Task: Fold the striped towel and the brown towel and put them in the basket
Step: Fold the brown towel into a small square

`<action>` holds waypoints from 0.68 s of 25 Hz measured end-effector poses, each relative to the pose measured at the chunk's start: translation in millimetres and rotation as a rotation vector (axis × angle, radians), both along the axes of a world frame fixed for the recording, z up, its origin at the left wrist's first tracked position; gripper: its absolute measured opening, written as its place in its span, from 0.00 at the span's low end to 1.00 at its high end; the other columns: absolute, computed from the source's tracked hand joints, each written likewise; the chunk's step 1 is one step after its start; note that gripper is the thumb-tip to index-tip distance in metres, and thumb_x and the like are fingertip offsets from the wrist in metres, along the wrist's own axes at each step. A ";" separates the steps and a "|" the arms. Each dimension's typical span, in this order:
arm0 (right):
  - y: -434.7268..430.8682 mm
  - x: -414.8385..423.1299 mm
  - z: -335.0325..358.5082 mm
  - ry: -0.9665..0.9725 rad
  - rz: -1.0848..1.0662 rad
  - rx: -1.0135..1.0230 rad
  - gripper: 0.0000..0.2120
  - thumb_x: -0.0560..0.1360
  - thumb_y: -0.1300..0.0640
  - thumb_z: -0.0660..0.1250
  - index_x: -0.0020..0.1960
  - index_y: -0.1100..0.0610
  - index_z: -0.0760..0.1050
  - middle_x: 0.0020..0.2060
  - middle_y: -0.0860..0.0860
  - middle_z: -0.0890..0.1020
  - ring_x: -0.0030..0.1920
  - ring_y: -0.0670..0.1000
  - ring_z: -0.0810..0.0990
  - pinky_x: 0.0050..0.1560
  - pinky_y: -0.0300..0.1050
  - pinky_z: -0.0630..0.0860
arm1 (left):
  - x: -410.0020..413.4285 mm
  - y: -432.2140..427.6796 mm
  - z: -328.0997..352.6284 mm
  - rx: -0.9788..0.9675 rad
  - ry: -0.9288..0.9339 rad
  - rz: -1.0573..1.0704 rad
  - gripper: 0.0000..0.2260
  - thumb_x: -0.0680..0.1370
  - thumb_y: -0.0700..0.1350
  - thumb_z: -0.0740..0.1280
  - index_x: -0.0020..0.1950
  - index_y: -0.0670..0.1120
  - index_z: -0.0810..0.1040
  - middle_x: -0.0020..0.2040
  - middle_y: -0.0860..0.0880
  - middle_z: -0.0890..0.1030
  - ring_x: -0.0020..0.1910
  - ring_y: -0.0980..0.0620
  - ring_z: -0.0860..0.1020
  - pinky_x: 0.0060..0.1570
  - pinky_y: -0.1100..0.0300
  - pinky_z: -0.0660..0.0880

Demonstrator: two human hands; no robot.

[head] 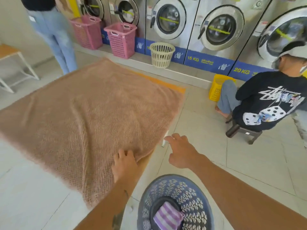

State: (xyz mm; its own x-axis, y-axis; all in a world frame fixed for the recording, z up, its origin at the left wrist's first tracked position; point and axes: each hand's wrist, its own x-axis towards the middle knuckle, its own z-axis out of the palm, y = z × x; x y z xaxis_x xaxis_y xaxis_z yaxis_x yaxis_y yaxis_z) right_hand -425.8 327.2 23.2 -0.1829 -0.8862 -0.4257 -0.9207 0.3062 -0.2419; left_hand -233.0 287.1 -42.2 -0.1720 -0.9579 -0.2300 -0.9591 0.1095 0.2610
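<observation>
The brown towel [89,110] lies spread flat over the floor, on an orange mat whose edge shows along its far right side. My left hand [124,161] grips the towel's near right corner, fingers curled on the cloth. My right hand [181,151] hovers just right of the towel's edge, fingers loosely spread, holding nothing, by a small white tag on the towel's edge. The striped towel [167,216], purple and white, sits folded inside the dark blue basket [191,193] at the bottom of the view.
Washing machines [169,22] line the far wall with pink baskets [122,40], a cream basket [162,54] and a yellow basket [216,88] before them. A person sits on a stool [242,131] at right. Another person [53,35] stands at the far left.
</observation>
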 end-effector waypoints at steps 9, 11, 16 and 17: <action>-82.5 -56.6 -31.7 0.126 0.391 -0.079 0.28 0.68 0.66 0.64 0.67 0.54 0.67 0.62 0.53 0.69 0.65 0.59 0.66 0.57 0.54 0.72 | 0.4 5.9 3.4 0.123 0.114 0.130 0.24 0.73 0.60 0.66 0.66 0.53 0.74 0.59 0.48 0.73 0.59 0.45 0.71 0.59 0.49 0.74; -98.4 -60.1 -42.9 0.217 0.489 -0.091 0.29 0.67 0.65 0.67 0.67 0.54 0.66 0.61 0.54 0.69 0.63 0.59 0.68 0.56 0.52 0.72 | -3.7 16.9 -2.7 0.042 0.018 0.099 0.29 0.72 0.60 0.68 0.71 0.56 0.67 0.61 0.51 0.68 0.62 0.46 0.67 0.63 0.48 0.71; -132.5 -62.9 -72.0 0.467 0.706 -0.245 0.35 0.62 0.56 0.78 0.63 0.52 0.63 0.59 0.54 0.69 0.59 0.57 0.70 0.53 0.50 0.70 | -17.8 30.8 -21.1 -0.165 0.009 0.007 0.18 0.75 0.48 0.66 0.64 0.50 0.72 0.60 0.52 0.71 0.59 0.49 0.69 0.58 0.51 0.74; -138.9 -64.8 -72.9 0.480 0.754 -0.262 0.33 0.62 0.57 0.78 0.61 0.53 0.65 0.58 0.53 0.70 0.57 0.56 0.71 0.52 0.50 0.72 | -16.3 29.0 -22.0 -0.161 0.069 0.038 0.16 0.75 0.47 0.66 0.63 0.49 0.74 0.58 0.52 0.73 0.57 0.49 0.71 0.55 0.52 0.75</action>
